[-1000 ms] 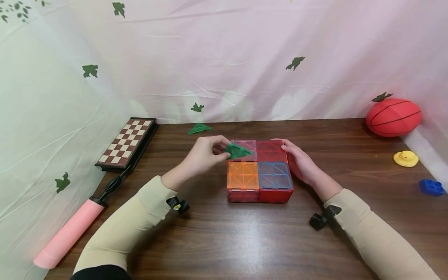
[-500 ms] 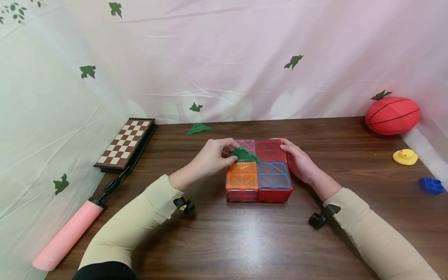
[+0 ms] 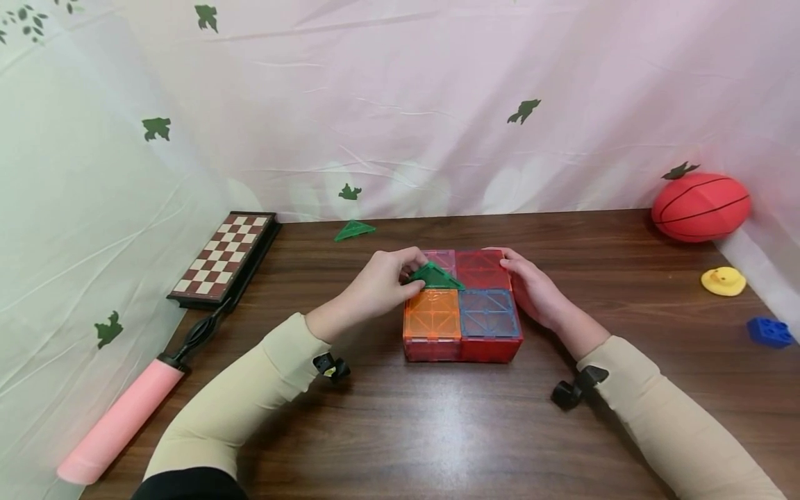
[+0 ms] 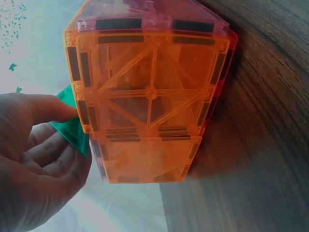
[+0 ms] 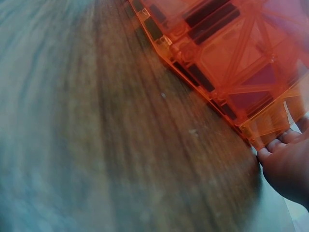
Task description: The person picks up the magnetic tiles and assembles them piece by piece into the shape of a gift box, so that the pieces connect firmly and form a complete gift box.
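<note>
A low box of translucent magnetic tiles (image 3: 431, 319) stands on the table, its top made of pink, red, orange and blue squares. My left hand (image 3: 384, 281) pinches a green triangular magnetic tile (image 3: 439, 276) between thumb and fingers. That tile lies over the pink square at the back left; in the left wrist view, the green tile (image 4: 72, 126) shows at the edge of the orange wall. My right hand (image 3: 531, 288) holds the box at its back right corner, thumb at the top edge, fingers partly hidden behind. Another green triangular tile (image 3: 354, 230) lies near the back wall.
A chessboard (image 3: 225, 257) and a pink-bodied hand pump (image 3: 125, 420) lie on the left. Along the right side are a red ball (image 3: 701, 207), a yellow rubber duck (image 3: 723, 281) and a blue toy brick (image 3: 770, 332). A fabric backdrop (image 3: 400, 104) closes off the back.
My left hand has moved right and slightly down with the green triangular tile, bringing it over the box top; in the last half second it barely moves. My right hand stays at the box.
</note>
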`<move>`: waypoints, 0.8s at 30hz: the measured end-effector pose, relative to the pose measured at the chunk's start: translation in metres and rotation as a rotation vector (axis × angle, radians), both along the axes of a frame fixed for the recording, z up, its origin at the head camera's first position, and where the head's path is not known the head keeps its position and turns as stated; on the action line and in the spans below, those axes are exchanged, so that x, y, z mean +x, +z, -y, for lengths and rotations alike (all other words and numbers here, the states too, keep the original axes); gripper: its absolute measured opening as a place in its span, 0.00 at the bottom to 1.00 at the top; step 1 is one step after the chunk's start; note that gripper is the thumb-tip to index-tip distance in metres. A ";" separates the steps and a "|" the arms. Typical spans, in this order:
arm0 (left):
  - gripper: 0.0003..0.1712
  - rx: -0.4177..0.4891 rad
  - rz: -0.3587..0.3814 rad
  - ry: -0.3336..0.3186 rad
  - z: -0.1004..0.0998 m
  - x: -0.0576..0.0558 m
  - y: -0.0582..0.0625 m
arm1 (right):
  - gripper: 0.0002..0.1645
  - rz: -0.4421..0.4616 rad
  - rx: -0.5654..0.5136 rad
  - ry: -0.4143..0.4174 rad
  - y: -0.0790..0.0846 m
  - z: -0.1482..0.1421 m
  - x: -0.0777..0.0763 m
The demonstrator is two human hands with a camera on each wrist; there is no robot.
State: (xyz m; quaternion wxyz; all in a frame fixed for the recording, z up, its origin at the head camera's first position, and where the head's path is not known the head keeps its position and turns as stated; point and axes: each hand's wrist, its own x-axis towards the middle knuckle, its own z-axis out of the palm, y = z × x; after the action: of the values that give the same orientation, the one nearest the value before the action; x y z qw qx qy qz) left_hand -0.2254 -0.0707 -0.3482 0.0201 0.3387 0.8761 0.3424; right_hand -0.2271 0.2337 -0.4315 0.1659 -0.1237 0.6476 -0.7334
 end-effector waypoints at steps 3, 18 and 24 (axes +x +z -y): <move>0.12 -0.003 0.000 -0.002 0.000 0.000 0.000 | 0.24 -0.002 0.002 -0.001 0.000 0.000 0.000; 0.10 0.001 0.004 -0.001 0.001 -0.001 -0.001 | 0.22 -0.008 0.006 -0.011 -0.001 0.000 0.000; 0.14 0.013 0.003 -0.012 0.002 -0.003 -0.002 | 0.22 -0.016 0.002 -0.005 -0.001 -0.001 0.000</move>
State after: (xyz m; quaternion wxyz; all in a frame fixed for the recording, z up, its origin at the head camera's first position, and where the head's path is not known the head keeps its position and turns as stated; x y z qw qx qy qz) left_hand -0.2286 -0.0724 -0.3506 0.0214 0.3437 0.8717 0.3486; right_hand -0.2272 0.2344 -0.4326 0.1590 -0.1277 0.6501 -0.7320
